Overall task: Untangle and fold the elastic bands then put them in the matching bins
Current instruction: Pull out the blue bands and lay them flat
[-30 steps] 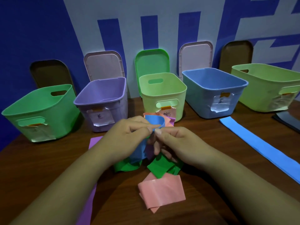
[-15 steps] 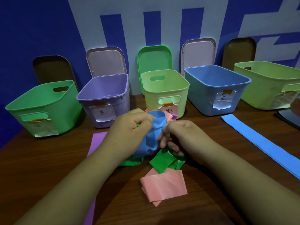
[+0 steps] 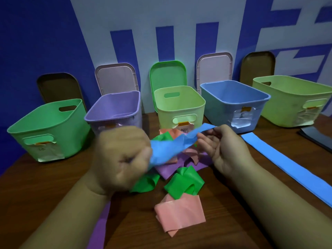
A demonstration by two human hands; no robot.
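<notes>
Presently held: crumpled blue elastic band [image 3: 170, 146], drawn out in the air between both hands, above the heap.
Left hand [image 3: 122, 155]: motion-blurred, clenched in a fist round the near-left end of that band.
Right hand [image 3: 224, 148]: palm turned up, pinching the far-right end of the same band.
Heap on bench: green elastic band [image 3: 183, 184], purple elastic band [image 3: 168, 169] and pink elastic band [image 3: 179, 214] tangled together on the brown wooden bench [image 3: 53, 186]. The pink one lies nearest, loosely folded.
Second blue band: long flat blue strip [image 3: 287, 164], lying straight at right, apart from the heap.
Purple strip [image 3: 100, 223]: flat, near left, partly under the left forearm.
Bins, far row, left to right: green plastic bin [image 3: 48, 130], purple plastic bin [image 3: 115, 108], pale yellow-green bin [image 3: 179, 105], blue plastic bin [image 3: 233, 101], second yellow-green bin [image 3: 296, 99]. All stand open, with paper labels on their fronts.
Lids: leaned upright against the wall behind the bins.
</notes>
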